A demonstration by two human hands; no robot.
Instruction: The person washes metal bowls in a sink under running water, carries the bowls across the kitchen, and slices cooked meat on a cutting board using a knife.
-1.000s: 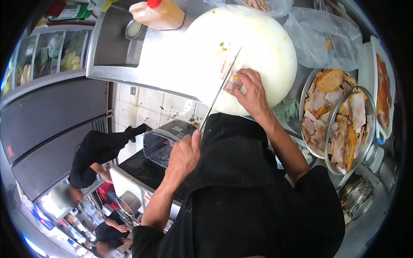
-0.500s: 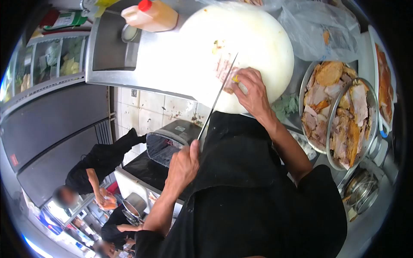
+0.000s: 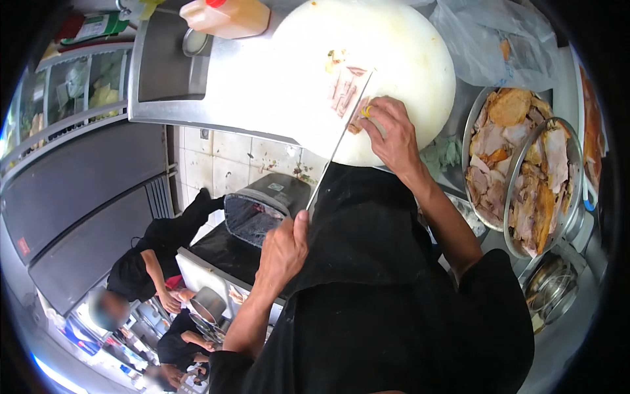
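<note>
My left hand (image 3: 281, 253) is closed around the handle end of a long, thin knife (image 3: 338, 139). The blade slants up over a round white cutting board (image 3: 420, 72), its tip near the middle. To the right of the blade, my right hand (image 3: 397, 134) has bent fingers pressing on a small piece of cooked meat (image 3: 355, 127), mostly hidden under the fingertips. A yellow band shows at one finger. Cut meat strips (image 3: 343, 92) lie side by side left of the blade, with small scraps above them.
Two overlapping metal trays of cooked meat (image 3: 482, 174) stand right of the board, below a clear plastic bag (image 3: 495, 43). A jug of orange liquid (image 3: 226, 16) is at upper left. A lined bin (image 3: 252, 217) stands below the counter. Co-workers (image 3: 147, 262) are at lower left.
The knife and my left hand have shifted slightly right. The strips now lie more apart from the piece under my right hand. A co-worker's arm has moved, and the view has shifted a little.
</note>
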